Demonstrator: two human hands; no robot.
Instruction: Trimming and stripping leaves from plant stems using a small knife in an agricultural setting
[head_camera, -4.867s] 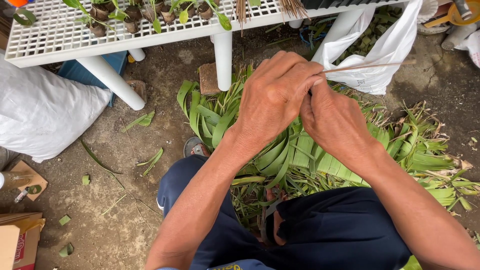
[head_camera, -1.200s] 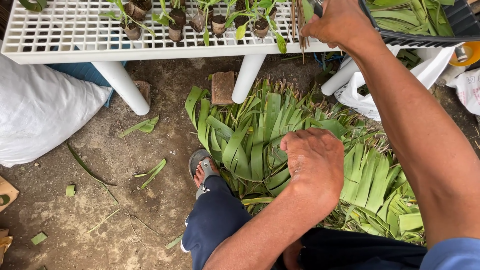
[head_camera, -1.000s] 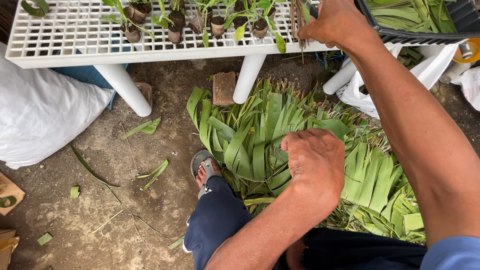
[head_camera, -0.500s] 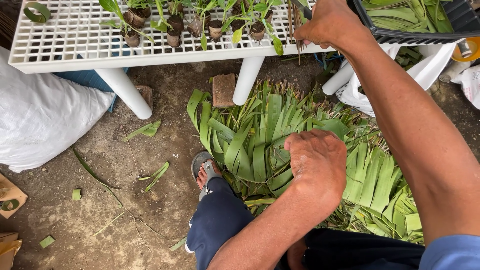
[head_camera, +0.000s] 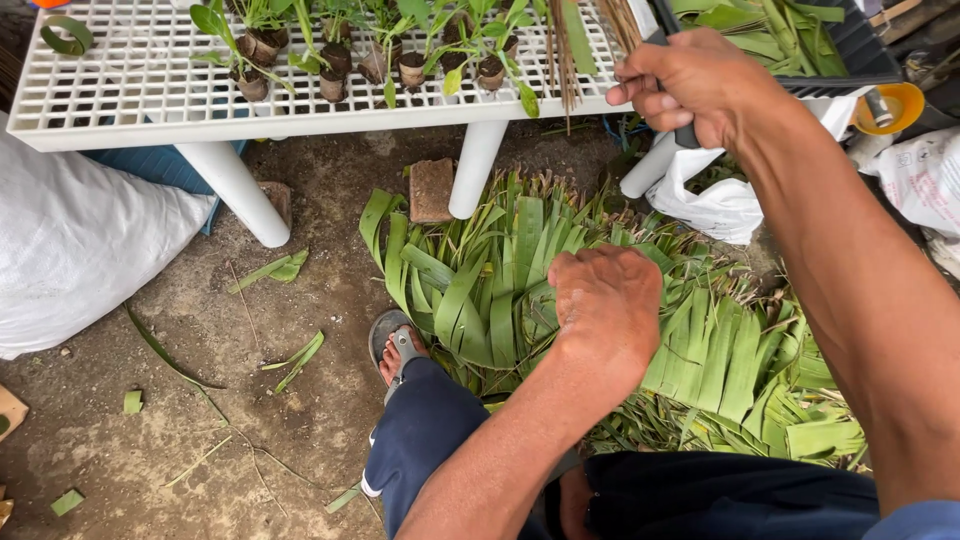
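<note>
Head view. Left hand (head_camera: 610, 310) rests knuckles-up on the heap of flat green palm-leaf strips (head_camera: 500, 290) on the dirt floor, fingers curled down into the leaves; whether that grip pinches a strip I cannot tell, the fingertips being hidden. Right hand (head_camera: 700, 85) is raised to the edge of the white plastic lattice table (head_camera: 140, 90), fingers curled at the bundle of thin brown leaf ribs (head_camera: 570, 50) by the black plastic crate (head_camera: 850, 50) of cut leaves; grip looks pressed together, probably on a dark handle or rib. Small potted seedlings (head_camera: 330, 60) stand along the table. Judged step: fetching a rib while steadying a leaf. The next move calls for drawing one rib free without dragging the bundle.
</note>
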